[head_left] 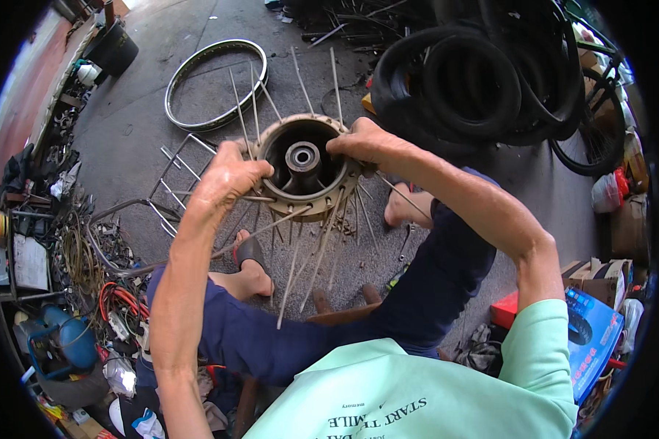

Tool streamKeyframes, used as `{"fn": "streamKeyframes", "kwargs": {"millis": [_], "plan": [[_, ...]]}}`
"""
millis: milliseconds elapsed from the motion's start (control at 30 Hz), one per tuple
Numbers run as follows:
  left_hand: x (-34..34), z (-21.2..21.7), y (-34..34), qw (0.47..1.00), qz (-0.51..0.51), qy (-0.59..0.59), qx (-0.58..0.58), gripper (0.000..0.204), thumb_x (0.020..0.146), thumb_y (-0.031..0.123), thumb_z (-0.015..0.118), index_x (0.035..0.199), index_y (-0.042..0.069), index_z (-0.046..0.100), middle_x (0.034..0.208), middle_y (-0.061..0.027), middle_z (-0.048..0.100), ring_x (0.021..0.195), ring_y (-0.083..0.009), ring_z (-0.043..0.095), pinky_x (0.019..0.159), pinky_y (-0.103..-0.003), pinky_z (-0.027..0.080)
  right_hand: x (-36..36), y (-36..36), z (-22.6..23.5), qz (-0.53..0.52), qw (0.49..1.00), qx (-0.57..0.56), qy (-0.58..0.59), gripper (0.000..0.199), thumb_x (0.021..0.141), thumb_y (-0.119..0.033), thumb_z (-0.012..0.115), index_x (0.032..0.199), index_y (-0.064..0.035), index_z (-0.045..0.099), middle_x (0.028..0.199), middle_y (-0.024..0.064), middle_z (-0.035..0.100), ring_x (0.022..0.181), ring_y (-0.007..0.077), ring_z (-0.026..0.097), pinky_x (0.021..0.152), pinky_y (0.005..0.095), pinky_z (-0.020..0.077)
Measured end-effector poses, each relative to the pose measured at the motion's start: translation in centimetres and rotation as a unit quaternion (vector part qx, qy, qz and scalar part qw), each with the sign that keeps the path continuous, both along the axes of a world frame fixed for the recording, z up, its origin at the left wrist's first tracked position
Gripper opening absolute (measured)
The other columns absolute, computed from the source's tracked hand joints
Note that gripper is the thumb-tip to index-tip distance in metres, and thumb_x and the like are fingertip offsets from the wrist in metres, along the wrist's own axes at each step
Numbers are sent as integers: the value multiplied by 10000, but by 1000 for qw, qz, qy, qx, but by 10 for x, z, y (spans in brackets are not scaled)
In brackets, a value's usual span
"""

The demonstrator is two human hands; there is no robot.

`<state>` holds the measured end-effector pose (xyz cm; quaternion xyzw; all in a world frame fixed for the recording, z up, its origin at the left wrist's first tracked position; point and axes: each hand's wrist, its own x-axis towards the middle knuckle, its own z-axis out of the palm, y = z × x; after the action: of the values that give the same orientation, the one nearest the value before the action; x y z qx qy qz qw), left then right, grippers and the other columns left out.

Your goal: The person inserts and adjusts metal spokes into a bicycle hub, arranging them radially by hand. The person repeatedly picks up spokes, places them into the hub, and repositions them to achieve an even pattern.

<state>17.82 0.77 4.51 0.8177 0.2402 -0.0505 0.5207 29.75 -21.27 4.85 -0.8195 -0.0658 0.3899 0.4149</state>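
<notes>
Between my two hands I hold up a metal wheel hub (300,208), its hollow drum side facing me and a round bearing in the centre. Loose spokes (322,256) stick out from its flange all round, several hanging down and several pointing up and away. My left hand (232,175) is closed on the left rim, its thumb over the edge. On the upper right rim my right hand (365,143) is closed too, thumb pressed inside the drum; its other fingers are partly hidden behind the hub.
A bare wheel rim (216,84) lies on the floor beyond the hub. Black tyres (454,91) are piled far right. Bent metal tubing (172,183) lies at left, near heaped parts and cables (80,256). A blue box (597,336) stands at right. Small bits litter the ground between my feet.
</notes>
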Motion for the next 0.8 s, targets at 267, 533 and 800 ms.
{"fn": "streamKeyframes", "kwargs": {"millis": [267,533,800], "plan": [[21,33,24,997,-23,-9,-70,395,723,54,697,1088,-87,639,790,-92,678,575,-138,614,534,-265,514,22,33,5,35,981,69,-179,341,749,-220,697,821,106,631,601,92,597,443,133,556,358,270,382],[24,17,37,997,-2,-2,71,396,686,66,645,1052,-85,661,790,-107,673,627,-147,625,560,-281,508,19,54,-27,-1,998,49,-36,353,768,-178,694,976,99,627,761,110,656,521,125,602,406,252,448],[9,12,34,997,39,-13,68,343,694,60,644,1003,-88,661,754,-117,665,580,-142,615,516,-276,503,7,55,-23,16,995,83,48,318,760,-167,690,1001,28,621,707,86,647,444,109,567,341,229,377]]}}
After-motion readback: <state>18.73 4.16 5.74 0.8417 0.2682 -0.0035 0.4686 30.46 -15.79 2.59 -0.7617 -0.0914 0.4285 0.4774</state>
